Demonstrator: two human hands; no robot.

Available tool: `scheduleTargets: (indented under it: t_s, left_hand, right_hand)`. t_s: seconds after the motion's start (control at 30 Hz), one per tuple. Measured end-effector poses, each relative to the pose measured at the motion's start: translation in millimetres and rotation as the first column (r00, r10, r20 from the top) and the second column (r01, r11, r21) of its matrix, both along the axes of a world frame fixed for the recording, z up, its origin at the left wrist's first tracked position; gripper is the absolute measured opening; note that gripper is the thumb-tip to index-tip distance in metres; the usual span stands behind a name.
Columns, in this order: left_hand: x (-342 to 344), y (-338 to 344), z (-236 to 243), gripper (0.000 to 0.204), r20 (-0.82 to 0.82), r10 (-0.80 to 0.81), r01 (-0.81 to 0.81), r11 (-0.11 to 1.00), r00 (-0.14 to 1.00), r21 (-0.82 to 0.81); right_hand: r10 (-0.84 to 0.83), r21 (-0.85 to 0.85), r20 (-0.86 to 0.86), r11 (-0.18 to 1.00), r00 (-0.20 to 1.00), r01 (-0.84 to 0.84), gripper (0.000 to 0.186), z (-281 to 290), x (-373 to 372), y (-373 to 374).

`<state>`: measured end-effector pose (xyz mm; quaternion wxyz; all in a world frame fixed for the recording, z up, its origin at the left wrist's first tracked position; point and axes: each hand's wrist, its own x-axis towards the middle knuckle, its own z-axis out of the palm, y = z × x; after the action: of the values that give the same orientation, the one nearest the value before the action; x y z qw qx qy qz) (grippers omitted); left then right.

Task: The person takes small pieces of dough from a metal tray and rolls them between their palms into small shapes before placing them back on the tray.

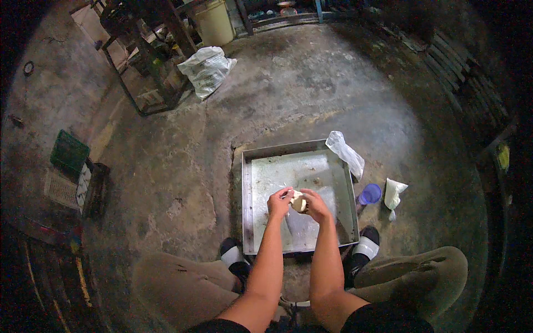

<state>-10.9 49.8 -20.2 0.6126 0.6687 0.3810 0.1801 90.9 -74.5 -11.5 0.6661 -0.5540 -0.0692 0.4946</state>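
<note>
Over a square metal tray (300,154) on the floor, I hold a pale, dough-like lump (298,203) between both hands. My left hand (278,203) pinches its left side with the fingertips. Curled round its right side is my right hand (317,206). The lump has an uneven outline, with a whiter upper part and a tan lower part. Small white bits and smears lie on the tray's bottom beneath and beside my hands.
A clear plastic bag (347,155) drapes over the tray's right far corner. Beside the tray stand a purple cup (370,193) and a tied bag of white powder (395,193). Farther off are a white sack (207,71), a pale bucket (214,23) and a green crate (69,155).
</note>
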Motion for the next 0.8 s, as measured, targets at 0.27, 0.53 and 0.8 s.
scheduleTargets:
  t_s: [0.27, 0.53, 0.8]
  left_hand:
    - [7.7, -7.7, -3.7, 0.039, 0.054, 0.103, -0.079, 0.937, 0.993, -0.34]
    - [15.1, -39.3, 44.5, 0.057, 0.122, 0.078, -0.047, 0.97, 0.989, -0.237]
    - [-0.2, -41.6, 71.6, 0.063, 0.059, 0.073, -0.058, 0.974, 0.996, -0.218]
  right_hand:
    - [0.191, 0.195, -0.057, 0.965, 0.98, -0.177, 0.056, 32.9, 8.1, -22.3]
    - [0.024, -0.05, 0.509, 0.999, 0.861, 0.002, 0.053, 64.0, 2.8, -21.7]
    - [0.064, 0.191, 0.454, 0.967, 0.889, -0.167, 0.035, 69.1, 0.6, -14.9]
